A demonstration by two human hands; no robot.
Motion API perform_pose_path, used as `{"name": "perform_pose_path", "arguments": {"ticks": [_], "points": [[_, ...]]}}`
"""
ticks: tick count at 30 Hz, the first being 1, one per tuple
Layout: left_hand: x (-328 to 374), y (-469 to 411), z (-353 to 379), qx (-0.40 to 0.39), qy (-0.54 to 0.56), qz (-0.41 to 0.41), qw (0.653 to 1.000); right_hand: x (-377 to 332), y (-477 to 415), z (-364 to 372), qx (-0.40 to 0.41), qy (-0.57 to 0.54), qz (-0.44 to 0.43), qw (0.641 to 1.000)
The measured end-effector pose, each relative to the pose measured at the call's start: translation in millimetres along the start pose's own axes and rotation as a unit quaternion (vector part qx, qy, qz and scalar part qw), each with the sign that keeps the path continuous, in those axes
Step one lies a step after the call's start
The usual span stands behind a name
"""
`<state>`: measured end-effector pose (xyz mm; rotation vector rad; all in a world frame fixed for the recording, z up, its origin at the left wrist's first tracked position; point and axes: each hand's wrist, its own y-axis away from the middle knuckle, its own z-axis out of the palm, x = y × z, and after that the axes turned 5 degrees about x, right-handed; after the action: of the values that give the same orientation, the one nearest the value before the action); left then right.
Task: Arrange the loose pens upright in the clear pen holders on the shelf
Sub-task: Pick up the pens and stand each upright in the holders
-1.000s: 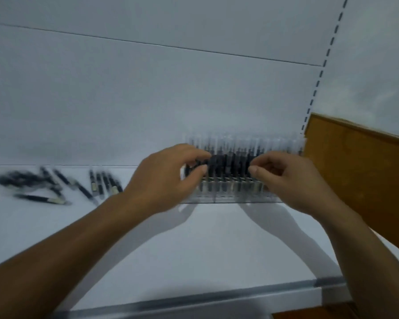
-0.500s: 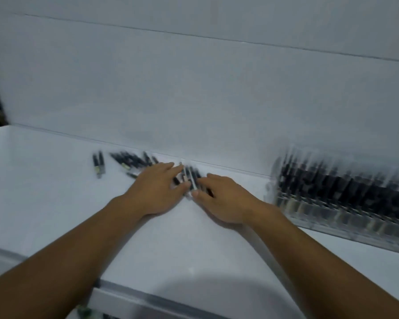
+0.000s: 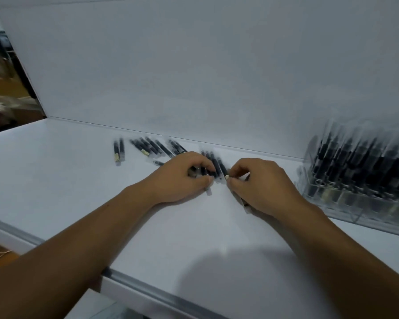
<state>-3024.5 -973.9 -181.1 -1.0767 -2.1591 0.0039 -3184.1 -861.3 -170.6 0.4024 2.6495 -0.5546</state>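
From my end I count two hands low on the smooth white shelf [image 3: 55, 180], nearly touching each other; the left hand [image 3: 182, 178] has its fingers curled over a small clutch of pens [image 3: 214, 165], the thumb pinching one whose clear sleeve end pokes out beneath it; the right hand [image 3: 260, 185] pinches the pale tip of a neighbouring pen in that clutch between thumb and forefinger; how many pens the clutch holds I cannot tell; further left a pair of pens [image 3: 118, 150] lies side by side, slim black barrels with gold bands, and next to it a blurred fan of pens [image 3: 152, 146], about seven; one clear plastic pen holder [image 3: 332, 203] stands just right of the right hand, packed with upright black pens
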Motion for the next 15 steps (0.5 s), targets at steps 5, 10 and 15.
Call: {"name": "perform_pose_path", "arguments": {"ticks": [5,10,15], "points": [[5,0,-4,0.006,-0.014,-0.02,1.0,0,1,-2,-0.018,0.005,0.046,0.999],[-5,-4,-22,0.147,-0.103,-0.077,0.981,3,2,-5,-0.054,0.022,0.07,0.996],[-21,13,-45,0.008,-0.176,-0.064,0.982,3,5,-6,-0.054,-0.043,0.089,0.994]]}}
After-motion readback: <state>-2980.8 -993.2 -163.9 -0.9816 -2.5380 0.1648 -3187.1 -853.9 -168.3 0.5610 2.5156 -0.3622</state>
